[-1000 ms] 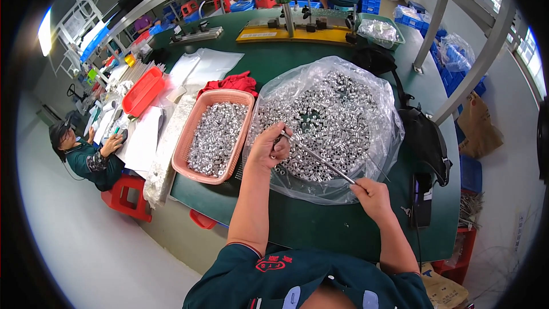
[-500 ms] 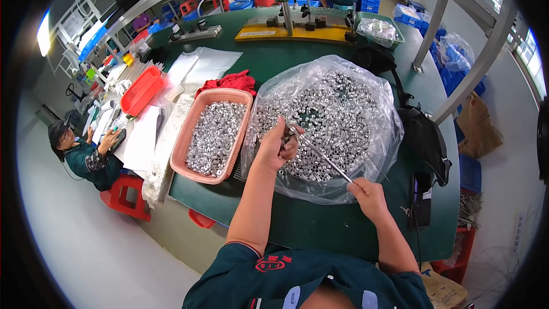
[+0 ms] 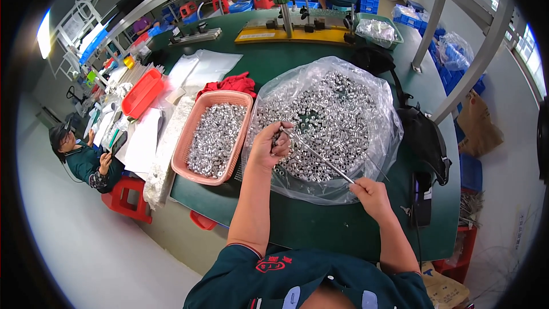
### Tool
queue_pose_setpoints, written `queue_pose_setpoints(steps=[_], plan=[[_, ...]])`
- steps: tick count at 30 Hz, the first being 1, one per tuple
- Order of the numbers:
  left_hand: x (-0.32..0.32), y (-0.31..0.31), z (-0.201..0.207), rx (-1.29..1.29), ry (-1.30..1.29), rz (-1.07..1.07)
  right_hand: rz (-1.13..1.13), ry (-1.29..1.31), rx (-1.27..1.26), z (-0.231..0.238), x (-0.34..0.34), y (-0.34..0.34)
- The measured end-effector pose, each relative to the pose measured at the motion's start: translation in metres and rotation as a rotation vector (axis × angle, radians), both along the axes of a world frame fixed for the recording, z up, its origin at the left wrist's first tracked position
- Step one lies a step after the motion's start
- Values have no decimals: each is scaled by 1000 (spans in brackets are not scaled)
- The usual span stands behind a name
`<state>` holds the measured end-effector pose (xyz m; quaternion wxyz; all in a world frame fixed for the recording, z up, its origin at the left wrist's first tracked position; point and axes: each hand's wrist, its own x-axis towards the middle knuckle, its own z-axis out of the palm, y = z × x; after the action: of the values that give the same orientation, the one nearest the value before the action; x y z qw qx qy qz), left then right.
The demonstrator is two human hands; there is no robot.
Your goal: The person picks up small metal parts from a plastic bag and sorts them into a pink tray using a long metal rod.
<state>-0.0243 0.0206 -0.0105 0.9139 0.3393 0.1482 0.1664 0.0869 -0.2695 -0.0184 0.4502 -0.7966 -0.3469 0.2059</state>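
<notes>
Green worktable (image 3: 320,226) under us, carrying a clear bag of small metal sleeves (image 3: 326,123). Our right hand (image 3: 372,194) grips a thin metal rod (image 3: 320,157) at the bag's near edge; our left hand (image 3: 271,146) pinches its far tip over the sleeves, beside the pink basket (image 3: 214,137).

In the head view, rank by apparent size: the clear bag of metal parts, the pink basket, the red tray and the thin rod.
1. Clear bag
2. Pink basket
3. Red tray, though it lies farther from the camera
4. Rod, long but very thin

Bare green counter (image 3: 320,223) before the clear bag of metal parts (image 3: 331,120); pink basket (image 3: 213,135) bounds its left side.
</notes>
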Motion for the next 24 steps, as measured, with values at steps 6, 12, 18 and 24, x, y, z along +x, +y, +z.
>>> queue_pose_setpoints(steps=[6,12,18,24], plan=[[-3,1,-3,-18,-29,-29,16,-32,-1,5,-1,1],[10,-20,2,37,38,-88,-42,-122,43,3,-7,2],[9,-9,-9,-170,-25,-51,-41,-112,39,5,-4,2],[5,-2,-9,-125,-41,36,-24,-128,30,7,-3,1]])
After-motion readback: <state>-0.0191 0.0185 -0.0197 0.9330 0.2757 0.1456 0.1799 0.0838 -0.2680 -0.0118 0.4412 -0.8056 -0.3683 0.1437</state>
